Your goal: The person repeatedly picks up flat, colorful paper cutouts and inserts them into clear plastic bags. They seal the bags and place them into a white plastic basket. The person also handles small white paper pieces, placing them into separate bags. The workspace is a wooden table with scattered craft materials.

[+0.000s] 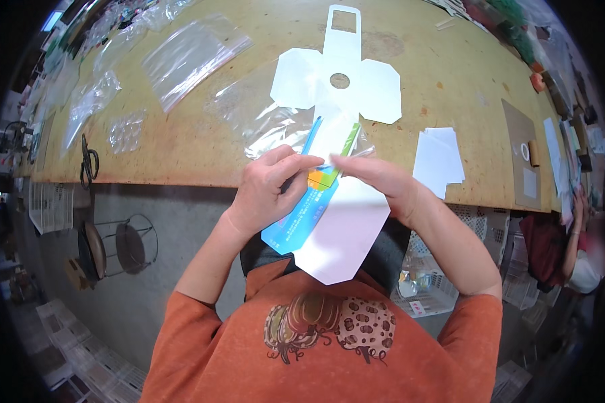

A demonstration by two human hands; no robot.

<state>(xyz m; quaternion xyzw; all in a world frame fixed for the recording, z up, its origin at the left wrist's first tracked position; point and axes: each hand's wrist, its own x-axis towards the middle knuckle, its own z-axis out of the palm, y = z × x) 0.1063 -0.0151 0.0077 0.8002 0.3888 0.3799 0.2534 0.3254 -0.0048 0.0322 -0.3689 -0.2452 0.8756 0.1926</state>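
Observation:
A die-cut card sheet (353, 221), with a white inner side and a blue printed part, lies in front of me, its near end over the table's edge. Its far part has two side flaps, a round hole and a long tab with a window. My left hand (275, 184) grips the printed part near the fold. My right hand (378, 176) lies flat against the card beside it, its fingertips close to the left ones and slightly blurred. A clear plastic bag (277, 126) lies partly under the card.
Black scissors (88, 161) lie near the table's left edge. A clear zip bag (191, 60) is further back. White paper pieces (438, 158) lie at right, near a brown board (522, 151) with tape rolls. Stools (131, 247) stand below left; another person (582, 252) is at far right.

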